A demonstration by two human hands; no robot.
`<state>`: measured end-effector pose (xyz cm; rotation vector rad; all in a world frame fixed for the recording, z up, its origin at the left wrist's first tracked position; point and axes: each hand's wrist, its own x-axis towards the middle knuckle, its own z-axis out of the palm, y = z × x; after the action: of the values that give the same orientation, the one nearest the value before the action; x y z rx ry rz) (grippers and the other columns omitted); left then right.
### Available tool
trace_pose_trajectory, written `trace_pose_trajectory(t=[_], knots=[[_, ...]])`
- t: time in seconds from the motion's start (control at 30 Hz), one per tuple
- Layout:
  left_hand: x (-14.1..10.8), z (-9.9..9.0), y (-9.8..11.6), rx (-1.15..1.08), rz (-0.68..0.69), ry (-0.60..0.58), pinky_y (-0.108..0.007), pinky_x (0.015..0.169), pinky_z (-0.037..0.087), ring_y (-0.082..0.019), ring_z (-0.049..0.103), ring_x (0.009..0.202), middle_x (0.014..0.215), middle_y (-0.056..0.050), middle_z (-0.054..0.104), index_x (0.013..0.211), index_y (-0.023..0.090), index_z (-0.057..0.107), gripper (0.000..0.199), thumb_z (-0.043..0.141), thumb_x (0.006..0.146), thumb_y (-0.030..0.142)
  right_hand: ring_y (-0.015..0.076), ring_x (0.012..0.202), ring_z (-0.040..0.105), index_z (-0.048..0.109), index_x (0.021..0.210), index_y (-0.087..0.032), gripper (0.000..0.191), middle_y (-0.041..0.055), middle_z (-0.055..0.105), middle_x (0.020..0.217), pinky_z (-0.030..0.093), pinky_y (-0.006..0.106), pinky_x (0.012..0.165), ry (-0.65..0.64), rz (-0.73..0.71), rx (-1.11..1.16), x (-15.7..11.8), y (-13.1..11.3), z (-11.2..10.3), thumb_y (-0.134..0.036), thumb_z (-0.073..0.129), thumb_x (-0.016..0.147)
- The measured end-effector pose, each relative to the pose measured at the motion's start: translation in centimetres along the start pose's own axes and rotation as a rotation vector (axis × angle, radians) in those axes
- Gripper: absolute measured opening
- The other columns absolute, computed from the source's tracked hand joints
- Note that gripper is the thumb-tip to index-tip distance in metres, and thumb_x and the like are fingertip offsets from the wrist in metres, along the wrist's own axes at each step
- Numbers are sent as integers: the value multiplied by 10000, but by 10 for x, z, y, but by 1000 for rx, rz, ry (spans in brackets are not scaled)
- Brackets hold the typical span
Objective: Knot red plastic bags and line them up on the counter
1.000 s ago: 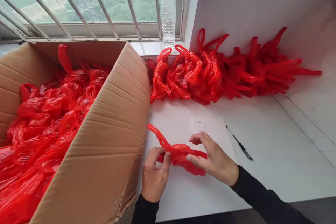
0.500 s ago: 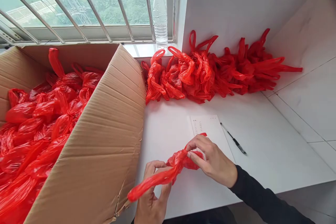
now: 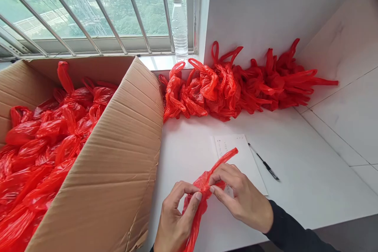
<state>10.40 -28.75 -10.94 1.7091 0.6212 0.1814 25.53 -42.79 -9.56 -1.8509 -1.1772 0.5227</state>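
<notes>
The red bag (image 3: 203,181) was at the lower centre of the frame, above the surface (image 3: 313,173), and seemed partway through being handled. It was gathered into a narrow bunch at its middle, with one strip pointing up and right and another trailing down past the left hand (image 3: 176,218). That hand's grip was narrow, thumb and forefinger pinching the bunch; the right hand (image 3: 240,195) held it just beside, its grip closed on the plastic in a similar pinch. Whether a knot had formed between the fingertips could not be told.

Many bundled bags (image 3: 53,130) lay in the open box (image 3: 118,153) at the left of the frame. A long pile (image 3: 218,90) of crumpled red bags lined the wall at the upper centre and right, apart from both hands.

The box's tall side rose near the left hand, between it and the bundled bags. The right hand partly covered the paper (image 3: 251,169), with the pen (image 3: 267,166) just beside its edge. A bottle (image 3: 179,27) stood upright on the sill (image 3: 161,62), before the window bars (image 3: 136,12).
</notes>
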Motion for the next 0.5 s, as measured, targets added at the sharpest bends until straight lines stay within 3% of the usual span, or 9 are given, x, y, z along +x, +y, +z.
trace_pose_trajectory(t=[0.13,0.27,0.37,0.5], knots=[[-1,-6,-8,5,-43,111,-234,697,476,-151,604,713,769,15,639,839,236,639,268,582,930,482,167,844,556,549,851,-227,129,-30,613,874,408,338,759,15,93,37,-2,4,-4,-124,565,926],[-1,-6,-10,-32,-40,155,-221,678,458,-161,589,767,803,12,630,845,241,655,257,596,916,481,180,882,563,563,879,-241,74,-23,632,910,411,305,681,-36,203,100,-3,5,-7,-235,589,948],[0,1,-4,-51,27,189,-223,717,447,-159,585,774,811,17,635,845,252,674,195,627,900,433,178,878,553,577,935,-253,116,-37,639,922,415,342,815,-35,164,138,0,3,-2,-300,680,911],[1,7,2,-15,134,252,-236,777,456,-165,599,770,809,16,645,835,256,680,141,643,888,381,158,793,510,534,852,-234,121,-42,602,849,398,323,764,-2,98,134,2,3,6,-232,629,928]])
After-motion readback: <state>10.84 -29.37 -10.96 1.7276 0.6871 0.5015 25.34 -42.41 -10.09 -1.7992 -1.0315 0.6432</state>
